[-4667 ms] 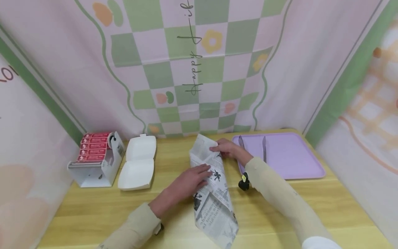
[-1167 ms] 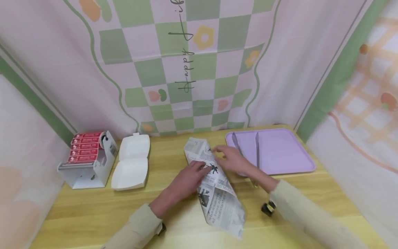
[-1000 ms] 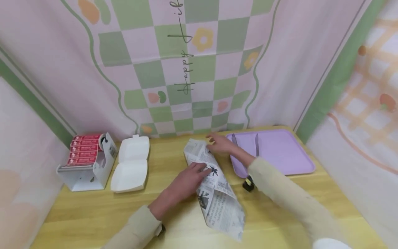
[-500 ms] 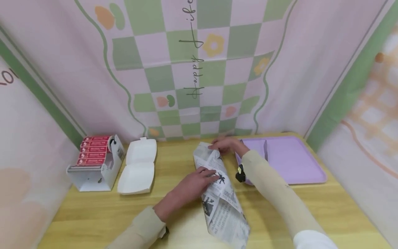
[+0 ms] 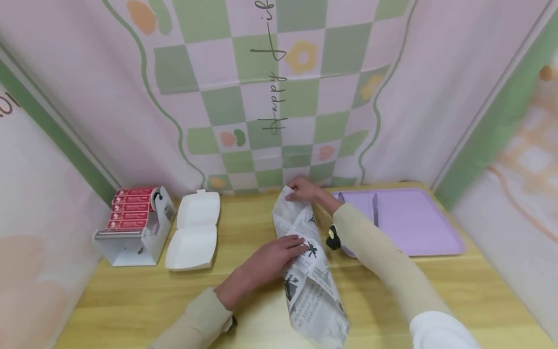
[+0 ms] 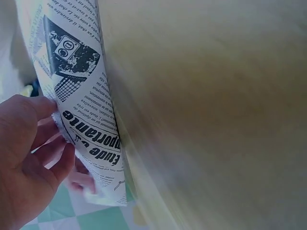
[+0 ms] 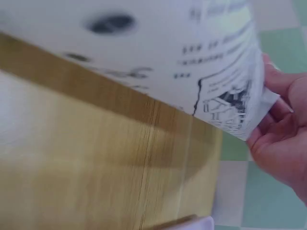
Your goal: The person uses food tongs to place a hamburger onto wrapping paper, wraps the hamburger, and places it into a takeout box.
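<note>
A long bundle of newspaper-print wrapping paper [image 5: 315,295] lies folded along the middle of the table, its near end flattened into a point. My left hand [image 5: 276,257] rests across the middle of it, fingers extended over the printed top. In the left wrist view the thumb and fingertips of this hand [image 6: 26,153] touch the long side of the paper [image 6: 91,96]. At the far end my right hand [image 5: 302,190] pinches the top edge and holds it raised. The right wrist view shows the paper's corner [image 7: 230,103] between the thumb and fingers of that hand [image 7: 283,136]. Whatever the paper encloses is hidden.
At the right is a lilac tray [image 5: 418,223] with metal utensils on it, partly behind my right forearm. An open white clamshell box [image 5: 192,245] and a white dispenser [image 5: 146,242] with red-labelled rolls [image 5: 129,213] stand at the left. A patterned curtain [image 5: 253,97] hangs behind the table.
My right hand had let go of the far end and hovered beside it, then took hold of the edge again and lifted it up and away. The left hand stays on the paper.
</note>
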Demonstrator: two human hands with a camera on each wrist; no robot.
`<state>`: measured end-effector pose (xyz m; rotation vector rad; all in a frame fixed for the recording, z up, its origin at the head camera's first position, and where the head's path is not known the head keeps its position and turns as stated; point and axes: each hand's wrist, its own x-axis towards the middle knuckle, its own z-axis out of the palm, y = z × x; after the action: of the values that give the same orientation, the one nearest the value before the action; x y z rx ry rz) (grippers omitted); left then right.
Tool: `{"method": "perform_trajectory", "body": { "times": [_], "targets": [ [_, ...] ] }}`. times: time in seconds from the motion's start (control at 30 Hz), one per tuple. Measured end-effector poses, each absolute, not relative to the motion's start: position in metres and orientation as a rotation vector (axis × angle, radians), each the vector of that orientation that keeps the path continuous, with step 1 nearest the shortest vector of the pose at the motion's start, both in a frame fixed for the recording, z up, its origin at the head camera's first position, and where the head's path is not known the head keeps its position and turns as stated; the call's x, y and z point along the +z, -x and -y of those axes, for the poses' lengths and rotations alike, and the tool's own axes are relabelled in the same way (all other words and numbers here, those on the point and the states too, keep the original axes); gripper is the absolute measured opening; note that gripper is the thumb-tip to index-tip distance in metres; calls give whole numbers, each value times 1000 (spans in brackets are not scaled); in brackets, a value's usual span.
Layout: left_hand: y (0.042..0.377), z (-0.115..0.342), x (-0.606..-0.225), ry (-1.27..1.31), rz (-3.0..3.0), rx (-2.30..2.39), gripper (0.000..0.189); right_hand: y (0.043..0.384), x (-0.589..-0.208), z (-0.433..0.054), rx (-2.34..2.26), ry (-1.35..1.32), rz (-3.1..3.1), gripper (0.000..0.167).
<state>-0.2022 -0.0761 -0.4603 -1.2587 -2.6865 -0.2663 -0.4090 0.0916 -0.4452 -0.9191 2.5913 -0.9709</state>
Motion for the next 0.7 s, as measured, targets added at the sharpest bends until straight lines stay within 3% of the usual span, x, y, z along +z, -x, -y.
{"method": "perform_trajectory", "body": {
  "times": [0.33, 0.43, 0.7],
  "targets": [
    [201, 75, -457, 1200, 2771, -264, 38, 348, -409, -110, -1147, 1130, -2606, 20],
    [204, 78, -456, 1183, 2771, -256, 39, 351, -407, -113, -1136, 1102, -2580, 13],
    [199, 74, -457, 1228, 2713, -198, 39, 387, -416, -112, -772, 997, -2609, 22]
  ]
}}
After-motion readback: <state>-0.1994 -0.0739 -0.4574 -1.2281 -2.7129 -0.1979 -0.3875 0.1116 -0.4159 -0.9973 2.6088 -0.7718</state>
